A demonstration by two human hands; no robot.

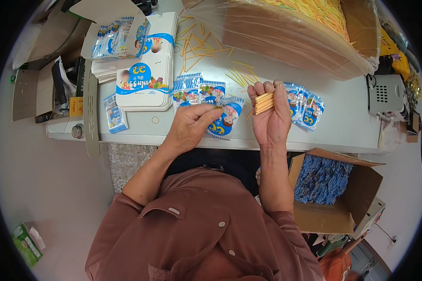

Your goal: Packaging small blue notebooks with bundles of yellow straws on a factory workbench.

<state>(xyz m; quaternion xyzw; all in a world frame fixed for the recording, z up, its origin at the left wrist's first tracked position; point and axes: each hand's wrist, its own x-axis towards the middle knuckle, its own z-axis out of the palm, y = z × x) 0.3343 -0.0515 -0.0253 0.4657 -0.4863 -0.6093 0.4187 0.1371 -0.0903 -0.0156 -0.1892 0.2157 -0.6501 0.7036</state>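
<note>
Centre of frame: left hand pinching a blue-and-white sachet above the desk's near edge. Just right: right hand closed around a bundle of yellow sticks (ends poking out leftward). More sachets lying further right.

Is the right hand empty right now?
No, the right hand grips a bundle of yellow sticks raised above the table.
</note>
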